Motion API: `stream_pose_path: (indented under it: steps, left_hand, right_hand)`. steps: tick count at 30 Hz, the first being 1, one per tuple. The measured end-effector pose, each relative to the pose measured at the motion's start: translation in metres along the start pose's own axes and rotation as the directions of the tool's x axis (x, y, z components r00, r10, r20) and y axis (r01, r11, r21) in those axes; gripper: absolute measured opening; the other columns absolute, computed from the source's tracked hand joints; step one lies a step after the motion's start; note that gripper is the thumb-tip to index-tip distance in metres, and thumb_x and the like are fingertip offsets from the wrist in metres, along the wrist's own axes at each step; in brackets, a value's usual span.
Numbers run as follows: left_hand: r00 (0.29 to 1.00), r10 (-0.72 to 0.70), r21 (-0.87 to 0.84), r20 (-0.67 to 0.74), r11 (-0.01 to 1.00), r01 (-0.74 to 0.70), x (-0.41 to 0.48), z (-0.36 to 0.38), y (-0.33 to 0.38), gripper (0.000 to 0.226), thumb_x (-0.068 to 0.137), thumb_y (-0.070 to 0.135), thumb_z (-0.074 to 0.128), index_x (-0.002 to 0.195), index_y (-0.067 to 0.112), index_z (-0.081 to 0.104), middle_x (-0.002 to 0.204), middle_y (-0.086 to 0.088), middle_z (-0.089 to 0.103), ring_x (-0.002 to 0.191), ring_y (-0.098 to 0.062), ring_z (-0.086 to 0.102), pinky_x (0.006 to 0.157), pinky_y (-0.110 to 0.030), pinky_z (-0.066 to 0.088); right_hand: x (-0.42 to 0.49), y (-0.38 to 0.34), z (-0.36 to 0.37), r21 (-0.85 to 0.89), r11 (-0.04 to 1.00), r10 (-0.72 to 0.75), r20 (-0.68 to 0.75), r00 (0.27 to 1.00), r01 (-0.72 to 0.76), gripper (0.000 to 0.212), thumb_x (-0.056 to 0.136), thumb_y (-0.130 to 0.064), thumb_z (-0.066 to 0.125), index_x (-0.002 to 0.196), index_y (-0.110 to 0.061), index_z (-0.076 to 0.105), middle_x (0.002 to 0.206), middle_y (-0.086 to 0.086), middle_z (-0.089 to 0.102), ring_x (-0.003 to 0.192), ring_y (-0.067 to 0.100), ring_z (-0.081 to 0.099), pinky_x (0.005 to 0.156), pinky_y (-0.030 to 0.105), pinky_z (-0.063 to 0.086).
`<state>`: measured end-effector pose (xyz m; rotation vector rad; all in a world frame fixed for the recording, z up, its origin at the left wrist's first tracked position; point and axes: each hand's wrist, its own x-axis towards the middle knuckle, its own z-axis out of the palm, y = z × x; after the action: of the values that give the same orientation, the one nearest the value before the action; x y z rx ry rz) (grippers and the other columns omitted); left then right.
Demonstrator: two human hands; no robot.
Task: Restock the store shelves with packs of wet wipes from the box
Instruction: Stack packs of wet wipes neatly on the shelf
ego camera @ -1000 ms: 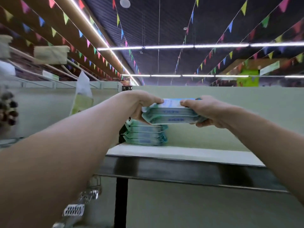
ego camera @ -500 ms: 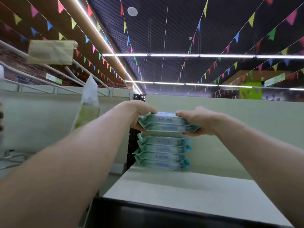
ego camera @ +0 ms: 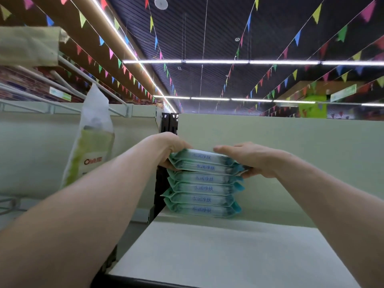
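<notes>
**A:** Start at the fingers. What have they got?

**B:** The fingers (ego camera: pixel 225 148) of the right hand (ego camera: pixel 251 157) lie over the top of two packs of wet wipes (ego camera: pixel 203 162), with the rest of the hand wrapped under the packs' right end. The left hand (ego camera: pixel 172 148) clasps the left end, thumb on top and fingers curled beneath. Both hands grip the two packs as one flat bundle, printed edges facing the camera.

**A:** And where is that bundle?

**B:** Directly over the stack (ego camera: pixel 204 194), four more of the same packs piled level. Its underside meets the stack's top pack or sits just clear of it; I cannot tell which.

**A:** What carries the stack?

**B:** A pale shelf (ego camera: pixel 228 256), which runs from under the stack towards the camera. The stack sits at its far left corner.

**A:** Behind the stack?

**B:** A light green back panel (ego camera: pixel 301 154), close up against it. Just left of the stack a black slotted upright (ego camera: pixel 168 121) rises above it.

**A:** Further out?

**B:** Well left of the stack hangs a green and white bag (ego camera: pixel 91 146) from a white rail. High above the stack, light strips (ego camera: pixel 216 61) and strings of coloured pennants (ego camera: pixel 316 14) cross a dark ceiling.
</notes>
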<state>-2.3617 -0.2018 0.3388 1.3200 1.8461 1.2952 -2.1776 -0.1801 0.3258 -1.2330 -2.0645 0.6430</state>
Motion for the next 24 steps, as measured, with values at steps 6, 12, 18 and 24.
stream_pose_path:
  steps: [6,12,18,24]
  left_hand:
    - [0.999,-0.035,0.153,0.025,0.988,0.031,-0.005,-0.006,0.003,0.046,0.086,0.026,0.072,0.12,0.0,0.056,0.109,-0.017,0.055,0.099,-0.034,0.063,0.08,-0.043,0.059]
    - [0.981,0.024,0.216,0.194,0.974,-0.067,-0.021,-0.015,0.011,0.069,0.071,0.027,0.084,0.129,0.005,0.054,0.127,-0.014,0.053,0.1,-0.029,0.061,0.06,-0.036,0.06]
    - [0.959,0.119,0.383,0.259,0.898,-0.215,-0.024,-0.013,0.002,0.079,0.076,0.008,0.079,0.145,0.016,0.042,0.123,-0.007,0.054,0.105,-0.027,0.059,0.076,-0.035,0.06]
    - [0.939,0.183,0.429,0.29,0.853,-0.298,-0.02,-0.013,0.001,0.056,0.084,0.002,0.07,0.135,0.019,0.054,0.104,0.0,0.06,0.089,-0.017,0.061,0.068,-0.025,0.058]
  right_hand:
    - [-0.003,0.003,-0.002,-0.082,0.994,-0.071,0.066,0.995,0.076,0.04,0.088,-0.041,0.064,0.125,-0.027,0.056,0.103,-0.003,0.06,0.097,0.015,0.055,0.082,0.03,0.047]
    - [-0.002,0.005,-0.001,-0.092,0.991,-0.097,0.028,0.995,0.099,0.036,0.089,-0.041,0.063,0.122,-0.026,0.06,0.096,-0.005,0.061,0.093,0.015,0.057,0.078,0.028,0.05]
    - [-0.002,0.005,-0.004,-0.145,0.984,-0.096,0.052,0.994,0.103,0.051,0.085,-0.038,0.069,0.132,-0.026,0.053,0.111,0.0,0.058,0.099,0.017,0.058,0.084,0.031,0.052]
    - [-0.001,0.008,-0.007,-0.176,0.971,-0.166,-0.008,0.986,0.162,0.037,0.087,-0.033,0.068,0.123,-0.026,0.063,0.108,0.001,0.063,0.096,0.017,0.06,0.08,0.029,0.053]
